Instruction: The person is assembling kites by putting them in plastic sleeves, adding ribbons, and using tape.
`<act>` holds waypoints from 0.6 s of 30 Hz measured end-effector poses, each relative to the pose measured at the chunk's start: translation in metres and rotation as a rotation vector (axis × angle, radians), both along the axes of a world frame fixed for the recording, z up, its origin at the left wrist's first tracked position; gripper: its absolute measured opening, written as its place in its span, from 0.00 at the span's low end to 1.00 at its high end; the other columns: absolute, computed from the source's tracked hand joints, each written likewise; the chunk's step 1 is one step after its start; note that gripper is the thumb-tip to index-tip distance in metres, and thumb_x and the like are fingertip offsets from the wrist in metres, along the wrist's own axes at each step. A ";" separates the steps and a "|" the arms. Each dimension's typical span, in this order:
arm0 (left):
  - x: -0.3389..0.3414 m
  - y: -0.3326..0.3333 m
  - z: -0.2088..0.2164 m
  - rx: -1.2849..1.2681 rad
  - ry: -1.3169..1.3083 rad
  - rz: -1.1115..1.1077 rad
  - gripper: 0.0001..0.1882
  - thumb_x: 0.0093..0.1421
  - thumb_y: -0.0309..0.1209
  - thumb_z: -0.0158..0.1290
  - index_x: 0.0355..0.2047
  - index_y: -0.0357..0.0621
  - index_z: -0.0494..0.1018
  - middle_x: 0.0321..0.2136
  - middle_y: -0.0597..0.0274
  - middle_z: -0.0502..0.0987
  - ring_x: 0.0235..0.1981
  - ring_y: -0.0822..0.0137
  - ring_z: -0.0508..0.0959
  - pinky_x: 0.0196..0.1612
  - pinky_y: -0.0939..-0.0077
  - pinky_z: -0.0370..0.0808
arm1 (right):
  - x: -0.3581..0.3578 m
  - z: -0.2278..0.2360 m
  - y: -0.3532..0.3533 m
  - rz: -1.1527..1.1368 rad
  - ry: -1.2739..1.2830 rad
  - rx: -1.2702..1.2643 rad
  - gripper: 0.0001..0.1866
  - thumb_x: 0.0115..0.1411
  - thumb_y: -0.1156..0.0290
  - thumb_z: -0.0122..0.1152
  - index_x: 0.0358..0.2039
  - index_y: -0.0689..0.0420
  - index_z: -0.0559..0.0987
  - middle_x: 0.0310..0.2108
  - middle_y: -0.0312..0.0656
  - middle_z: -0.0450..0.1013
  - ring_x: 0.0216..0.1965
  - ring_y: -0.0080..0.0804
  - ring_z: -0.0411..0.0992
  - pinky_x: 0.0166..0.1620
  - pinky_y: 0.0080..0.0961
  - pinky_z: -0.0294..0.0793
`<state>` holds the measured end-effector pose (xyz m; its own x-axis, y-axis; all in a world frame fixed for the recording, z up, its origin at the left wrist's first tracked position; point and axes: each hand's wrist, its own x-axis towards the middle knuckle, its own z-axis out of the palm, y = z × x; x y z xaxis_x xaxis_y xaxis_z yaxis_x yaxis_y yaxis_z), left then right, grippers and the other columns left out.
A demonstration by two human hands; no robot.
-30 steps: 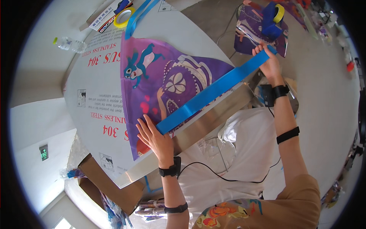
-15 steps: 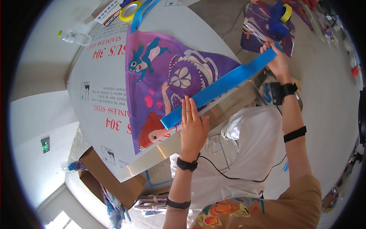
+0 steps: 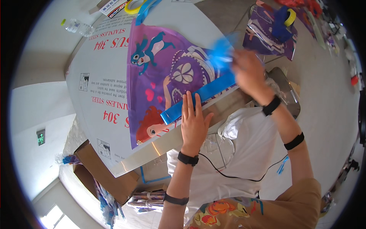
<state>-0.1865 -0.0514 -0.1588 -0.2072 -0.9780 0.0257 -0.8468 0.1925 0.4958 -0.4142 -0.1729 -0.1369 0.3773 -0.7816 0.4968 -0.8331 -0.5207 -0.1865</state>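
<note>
Counter (image 3: 110,66): purple sheet (image 3: 162,68) laid; blue strip (image 3: 212,90) is touched by left hand (image 3: 194,124), opened flat; right hand (image 3: 250,73) blurred, grip cannot be told.

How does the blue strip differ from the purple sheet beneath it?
The blue strip is plain and narrow; the purple sheet is broad and cartoon-printed. The strip's far end is blurred at the right hand, while the sheet lies spread on the grey panel. Both look thin.

Around the purple sheet (image 3: 160,76), passage is afforded over the worktop (image 3: 108,74) at nine o'clock but blocked by the right hand (image 3: 248,73) at three and the left hand (image 3: 193,124) at five.
</note>
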 end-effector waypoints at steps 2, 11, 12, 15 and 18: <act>0.001 0.000 -0.002 -0.001 0.041 0.001 0.37 0.61 0.41 0.55 0.65 0.36 0.54 0.66 0.40 0.51 0.67 0.43 0.52 0.62 0.56 0.62 | 0.024 -0.005 0.013 0.176 0.256 -0.008 0.24 0.55 0.71 0.56 0.55 0.48 0.73 0.51 0.43 0.70 0.49 0.41 0.69 0.47 0.37 0.67; 0.019 0.009 0.011 -0.231 0.264 0.311 0.13 0.50 0.19 0.55 0.38 0.37 0.71 0.41 0.49 0.72 0.41 0.50 0.73 0.41 0.58 0.72 | 0.032 -0.028 0.018 0.247 0.313 0.194 0.28 0.57 0.73 0.52 0.61 0.45 0.68 0.63 0.40 0.62 0.65 0.36 0.58 0.63 0.39 0.57; 0.022 0.010 0.017 -0.211 0.252 0.325 0.13 0.50 0.19 0.55 0.38 0.37 0.71 0.41 0.49 0.72 0.41 0.50 0.73 0.41 0.58 0.72 | 0.033 -0.029 0.019 0.240 0.318 0.188 0.29 0.57 0.74 0.52 0.61 0.46 0.68 0.63 0.40 0.61 0.65 0.36 0.58 0.63 0.39 0.57; 0.023 0.005 0.029 -0.320 0.257 -0.009 0.18 0.48 0.18 0.55 0.41 0.37 0.72 0.45 0.51 0.73 0.46 0.51 0.73 0.47 0.58 0.72 | 0.036 -0.029 0.022 0.233 0.299 0.182 0.29 0.56 0.75 0.52 0.60 0.47 0.68 0.63 0.40 0.61 0.65 0.36 0.58 0.63 0.38 0.57; 0.015 -0.016 0.023 -0.256 -0.023 -0.161 0.23 0.48 0.19 0.56 0.47 0.35 0.71 0.52 0.49 0.71 0.53 0.51 0.71 0.53 0.58 0.71 | 0.038 -0.026 0.021 0.242 0.255 0.188 0.30 0.55 0.76 0.53 0.60 0.47 0.68 0.63 0.41 0.62 0.65 0.37 0.58 0.63 0.38 0.58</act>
